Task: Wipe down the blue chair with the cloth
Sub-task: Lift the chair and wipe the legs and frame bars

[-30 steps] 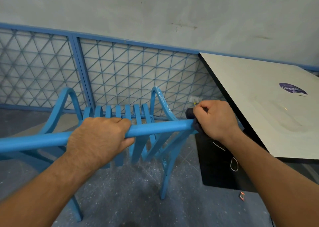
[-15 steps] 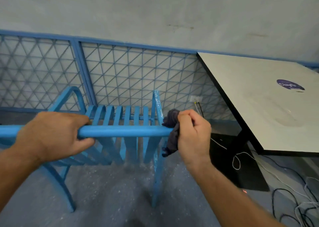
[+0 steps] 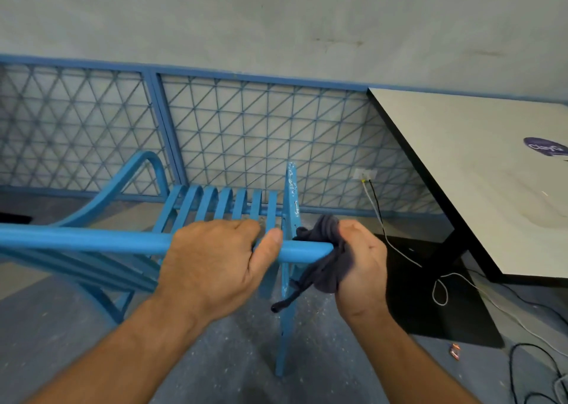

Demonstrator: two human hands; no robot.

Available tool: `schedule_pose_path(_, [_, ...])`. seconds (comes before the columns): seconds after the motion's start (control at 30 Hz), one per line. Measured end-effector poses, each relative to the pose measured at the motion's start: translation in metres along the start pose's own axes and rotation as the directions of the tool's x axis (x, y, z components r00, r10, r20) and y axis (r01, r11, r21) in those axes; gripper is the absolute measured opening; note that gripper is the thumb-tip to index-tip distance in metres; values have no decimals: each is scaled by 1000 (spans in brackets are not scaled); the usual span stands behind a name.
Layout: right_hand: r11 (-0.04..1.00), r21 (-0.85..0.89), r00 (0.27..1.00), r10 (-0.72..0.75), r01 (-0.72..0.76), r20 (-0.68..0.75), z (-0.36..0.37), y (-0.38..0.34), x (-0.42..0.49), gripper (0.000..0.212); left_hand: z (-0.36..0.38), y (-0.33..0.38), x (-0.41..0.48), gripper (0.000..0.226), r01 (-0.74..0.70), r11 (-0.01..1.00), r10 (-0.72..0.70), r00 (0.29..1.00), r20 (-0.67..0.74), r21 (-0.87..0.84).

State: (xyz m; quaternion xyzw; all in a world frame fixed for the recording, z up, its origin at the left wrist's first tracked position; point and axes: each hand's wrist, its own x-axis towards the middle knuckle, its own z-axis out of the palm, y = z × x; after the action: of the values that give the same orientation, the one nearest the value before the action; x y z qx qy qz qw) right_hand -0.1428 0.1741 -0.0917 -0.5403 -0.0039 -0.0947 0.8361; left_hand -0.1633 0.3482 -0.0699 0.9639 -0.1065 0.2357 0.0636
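Blue chair stands on the floor near its far edge, by the lattice fence. Cloth is bunched over the right end of the chair's top rail, right grip curled around it for wiping. Left grip is wrapped round the rail just beside, probably steadying it.

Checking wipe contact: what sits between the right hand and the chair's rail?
Head view: the dark cloth, gripped by the right hand, covers the blue chair's rail end.

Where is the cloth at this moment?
Head view, right of centre: the cloth is bunched in the right hand over the right end of the top rail of the blue chair, just right of the left hand gripping that rail.
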Motion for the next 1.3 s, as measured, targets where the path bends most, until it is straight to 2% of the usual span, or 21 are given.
schedule_pose_path(0.1, [997, 72, 999, 33, -36, 40, 1, 10, 3, 32, 9, 8, 5, 58, 41, 999, -37, 991, -125, 32])
schedule_pose_path(0.2, [989, 118, 996, 88, -87, -5, 6, 16, 5, 23, 15, 6, 6, 56, 15, 999, -6, 978, -208, 42])
schedule_pose_path(0.27, [992, 114, 997, 60, -55, -43, 7, 18, 4, 29, 17, 2, 5, 54, -11, 999, 22, 972, -234, 48])
schedule_pose_path(0.37, [990, 141, 1000, 17, -14, -25, 14, 15, -2, 23, 21, -5, 6, 56, -47, 998, 58, 969, -240, 52])
schedule_pose_path(0.47, [986, 165, 1000, 12, -11, -5, 23, 15, -12, 28, 24, -19, 7, 55, -102, 995, 99, 953, -287, 6])
schedule_pose_path(0.7, [992, -36, 992, -121, 120, -30, 45, 31, -34, 27, 22, -53, 20, 45, -248, 966, 219, 932, -288, -70])
schedule_pose_path(0.8, [974, -93, 978, -203, 206, 40, 49, 40, -34, 22, 18, -58, 22, 42, -213, 973, 182, 947, -263, -93])
schedule_pose_path(0.9, [958, -140, 965, -236, 251, 119, 39, 49, -31, 25, 23, -38, 11, 40, -121, 980, 69, 952, -298, -160])
schedule_pose_path(1.0, [948, -212, 968, -213, 238, 132, 30, 56, -32, 33, 32, -22, 2, 37, -81, 977, 6, 934, -359, -196])
schedule_pose_path(1.13, [961, -210, 983, -174, 182, 55, 40, 61, -38, 36, 31, -37, 10, 38, -180, 972, 110, 918, -381, -154])
schedule_pose_path(1.3, [955, -203, 976, -207, 218, 73, 66, 62, -46, 37, 27, -62, 10, 40, -244, 956, 165, 905, -392, -162])
